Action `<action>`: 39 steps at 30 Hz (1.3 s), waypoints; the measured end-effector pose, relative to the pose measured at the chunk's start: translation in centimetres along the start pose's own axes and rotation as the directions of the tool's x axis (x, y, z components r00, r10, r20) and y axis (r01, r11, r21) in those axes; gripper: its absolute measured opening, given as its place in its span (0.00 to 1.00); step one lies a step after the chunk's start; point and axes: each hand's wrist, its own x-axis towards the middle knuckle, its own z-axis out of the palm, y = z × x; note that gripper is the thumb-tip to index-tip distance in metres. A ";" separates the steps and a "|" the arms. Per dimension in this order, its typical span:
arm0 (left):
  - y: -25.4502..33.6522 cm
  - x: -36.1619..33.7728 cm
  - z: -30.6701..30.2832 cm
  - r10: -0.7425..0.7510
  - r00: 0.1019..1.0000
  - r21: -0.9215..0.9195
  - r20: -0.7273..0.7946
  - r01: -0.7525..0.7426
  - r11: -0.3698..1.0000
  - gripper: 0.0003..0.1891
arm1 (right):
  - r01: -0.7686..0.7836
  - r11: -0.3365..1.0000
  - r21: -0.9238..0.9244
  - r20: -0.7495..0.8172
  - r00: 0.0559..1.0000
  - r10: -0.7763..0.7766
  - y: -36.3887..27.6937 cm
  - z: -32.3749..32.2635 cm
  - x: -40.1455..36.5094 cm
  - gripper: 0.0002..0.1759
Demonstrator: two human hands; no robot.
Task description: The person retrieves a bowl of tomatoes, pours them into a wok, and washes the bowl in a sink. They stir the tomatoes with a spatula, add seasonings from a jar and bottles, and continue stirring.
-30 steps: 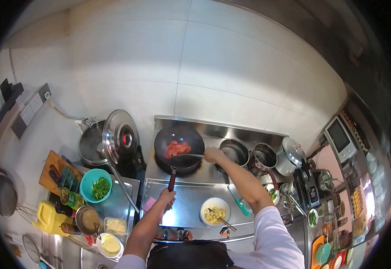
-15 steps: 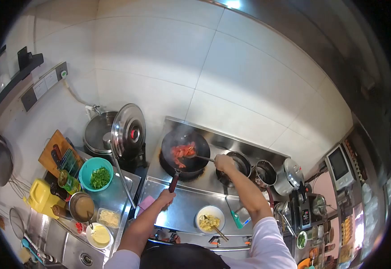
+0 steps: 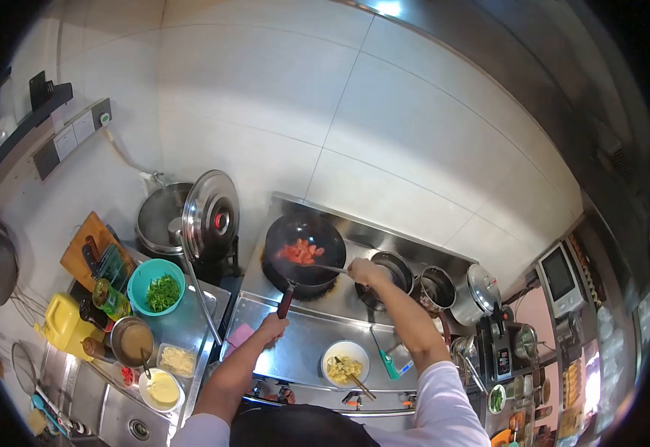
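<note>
My left hand [image 3: 273, 328] is closed round the dark handle of a black wok [image 3: 317, 223] on the stove. Chopped red pieces that look like tomato [image 3: 300, 252] lie in the wok. My right hand [image 3: 366, 272] grips a long metal-handled spatula [image 3: 328, 267]; its working end reaches into the wok beside the red pieces and its shape is hard to make out. Near me on the steel counter stands a white bowl [image 3: 330, 352] with scrambled egg [image 3: 343, 367] and chopsticks [image 3: 362, 385] in it.
Two dark pans [image 3: 386, 277] and a pressure cooker [image 3: 481, 287] stand right of the wok. At left are a big pot [image 3: 157, 216] with a leaning lid [image 3: 207, 205], a turquoise bowl [image 3: 137, 279] of chopped greens, bottles and a sink [image 3: 120, 413]. A green-handled tool [image 3: 388, 365] lies on the counter.
The red pieces have shifted within the wok and now lie more loosely spread. My right hand and the spatula have moved slightly. Less steam shows over the wok.
</note>
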 end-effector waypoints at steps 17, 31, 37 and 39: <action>-0.1 0.6 -0.2 -0.011 0.999 -0.054 0.045 0.013 0.998 0.10 | -0.136 0.979 0.150 -0.089 0.985 0.151 -0.8 7.4 -3.7 0.16; 1.3 -1.3 -0.5 -0.014 0.999 -0.196 0.049 0.024 0.980 0.09 | -0.146 0.985 0.090 -0.046 0.987 0.151 -3.4 4.6 -9.2 0.13; 2.8 -2.3 -0.6 -0.036 0.998 -0.061 0.050 0.039 0.997 0.09 | -0.222 0.955 0.195 -0.076 0.968 0.241 -3.6 8.0 -6.7 0.14; 3.2 -2.5 -0.8 -0.031 0.997 -0.026 0.069 0.033 0.999 0.10 | -0.211 0.941 0.263 -0.109 0.963 0.247 -4.5 9.4 -5.9 0.13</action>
